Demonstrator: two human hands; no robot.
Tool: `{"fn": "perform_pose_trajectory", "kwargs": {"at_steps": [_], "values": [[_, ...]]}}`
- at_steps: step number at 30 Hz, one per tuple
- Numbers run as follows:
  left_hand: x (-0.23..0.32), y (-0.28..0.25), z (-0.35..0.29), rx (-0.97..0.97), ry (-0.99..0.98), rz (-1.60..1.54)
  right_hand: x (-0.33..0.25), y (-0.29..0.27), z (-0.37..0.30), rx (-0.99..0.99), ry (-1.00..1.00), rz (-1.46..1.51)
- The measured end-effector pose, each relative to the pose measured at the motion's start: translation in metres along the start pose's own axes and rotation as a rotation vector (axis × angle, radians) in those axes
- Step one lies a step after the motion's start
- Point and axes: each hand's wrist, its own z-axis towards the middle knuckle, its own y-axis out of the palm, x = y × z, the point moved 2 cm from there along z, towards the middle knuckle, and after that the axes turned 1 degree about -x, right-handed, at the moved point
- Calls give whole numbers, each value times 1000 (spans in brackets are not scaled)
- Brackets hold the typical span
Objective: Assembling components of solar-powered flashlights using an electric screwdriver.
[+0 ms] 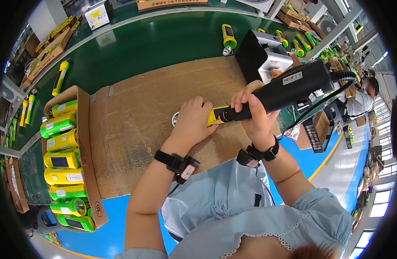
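Note:
A yellow flashlight (216, 115) lies on the cardboard sheet (133, 116), mostly covered by my left hand (193, 120). My left fingers wrap over its body and press it down; its round end shows past the knuckles. My right hand (257, 113) is closed around a black electric screwdriver (289, 88), held slanted with its cable (315, 102) trailing off to the right. The screwdriver's tip meets the flashlight just right of my left fingers. Whether a screw sits under the tip cannot be made out.
An open carton (87, 151) at the left holds several yellow and green flashlights. Beyond the sheet runs a green work surface (155, 41) with more flashlights (228, 36). A black-and-white bench device (272, 54) stands at the far right. A black crate (316, 134) and a seated person (360, 101) are farther right.

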Motion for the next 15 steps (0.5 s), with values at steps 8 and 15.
{"fn": "perform_pose_trajectory", "kwargs": {"at_steps": [8, 15], "values": [[0, 2, 4, -36, -17, 12, 10, 1, -1, -43, 33, -44], [-1, 4, 5, -38, -28, -38, 17, 2, -12, -18, 22, -219]]}}
